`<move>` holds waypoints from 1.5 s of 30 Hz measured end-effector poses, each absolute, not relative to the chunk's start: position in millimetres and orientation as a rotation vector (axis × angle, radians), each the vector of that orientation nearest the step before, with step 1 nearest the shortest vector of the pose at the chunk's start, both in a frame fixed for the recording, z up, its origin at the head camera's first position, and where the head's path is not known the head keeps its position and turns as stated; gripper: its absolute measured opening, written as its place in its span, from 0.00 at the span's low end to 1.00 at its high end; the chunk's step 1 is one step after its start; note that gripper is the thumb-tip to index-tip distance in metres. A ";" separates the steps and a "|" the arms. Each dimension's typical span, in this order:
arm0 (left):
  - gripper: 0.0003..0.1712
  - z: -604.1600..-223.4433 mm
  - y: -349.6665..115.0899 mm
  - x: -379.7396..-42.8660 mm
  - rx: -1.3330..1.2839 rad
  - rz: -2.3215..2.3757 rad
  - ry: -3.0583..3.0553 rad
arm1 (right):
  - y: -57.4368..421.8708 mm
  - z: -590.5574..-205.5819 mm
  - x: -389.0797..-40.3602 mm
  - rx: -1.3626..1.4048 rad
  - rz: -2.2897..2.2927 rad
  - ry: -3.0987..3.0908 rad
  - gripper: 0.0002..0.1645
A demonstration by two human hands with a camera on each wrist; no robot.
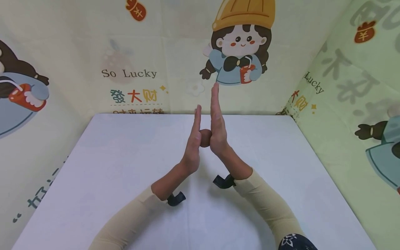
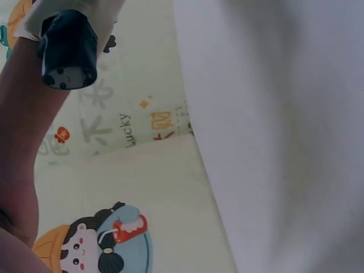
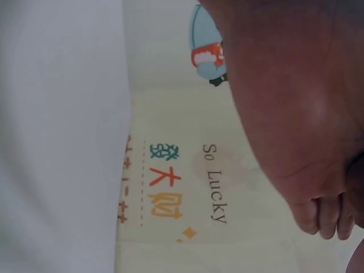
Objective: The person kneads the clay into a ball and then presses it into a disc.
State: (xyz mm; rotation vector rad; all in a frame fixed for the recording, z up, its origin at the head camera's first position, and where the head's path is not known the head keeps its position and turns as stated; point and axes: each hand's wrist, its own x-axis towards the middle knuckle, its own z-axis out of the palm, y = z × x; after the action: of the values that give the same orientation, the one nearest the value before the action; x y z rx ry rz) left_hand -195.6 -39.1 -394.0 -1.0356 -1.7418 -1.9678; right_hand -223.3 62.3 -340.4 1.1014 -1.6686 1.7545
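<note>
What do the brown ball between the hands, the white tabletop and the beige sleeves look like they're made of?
Brown ball: possibly clay, wood or rubber, matte; its even brown shows no bright highlight. White tabletop: perhaps coated board or a taut cover, matte; it lies flat, showing soft shadows. Beige sleeves: likely dull fabric, since they show soft creases.

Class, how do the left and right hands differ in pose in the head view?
The right hand reaches higher in view, to the cartoon figure; the left hand ends lower, just above the far edge of the table. The left hand touches the brown ball from the left, the right hand from the right. Both have straight fingers.
</note>
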 end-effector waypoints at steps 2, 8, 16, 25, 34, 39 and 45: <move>0.39 -390.6 -38.9 -193.4 -1.031 -1.965 -1.737 | 62.6 -341.7 -225.8 1.106 1.762 -1.662 0.53; 0.40 -383.2 -38.5 -185.3 -1.023 -1.942 -1.734 | 62.8 -347.0 -230.1 1.114 1.813 -1.651 0.49; 0.43 -375.4 -39.9 -180.9 -1.027 -1.903 -1.699 | 61.3 -356.3 -228.1 1.073 1.937 -1.674 0.43; 0.43 -366.8 -44.6 -180.7 -0.999 -1.907 -1.672 | 55.4 -367.3 -227.7 1.095 1.967 -1.678 0.43; 0.43 -358.8 -50.2 -183.5 -0.966 -1.864 -1.668 | 49.9 -379.4 -225.5 1.106 1.969 -1.706 0.43; 0.43 -354.5 -52.7 -187.0 -0.938 -1.863 -1.658 | 47.3 -384.2 -222.9 1.093 1.960 -1.740 0.43; 0.43 -348.8 -57.4 -193.9 -0.891 -1.836 -1.650 | 42.8 -388.4 -219.4 1.109 1.906 -1.768 0.44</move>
State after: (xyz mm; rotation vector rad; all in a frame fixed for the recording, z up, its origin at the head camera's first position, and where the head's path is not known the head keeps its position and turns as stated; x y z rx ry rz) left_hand -193.9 -57.4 -348.8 -0.8907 -1.6505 -1.8361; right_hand -219.4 42.8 -388.4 1.1091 -1.7684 1.9060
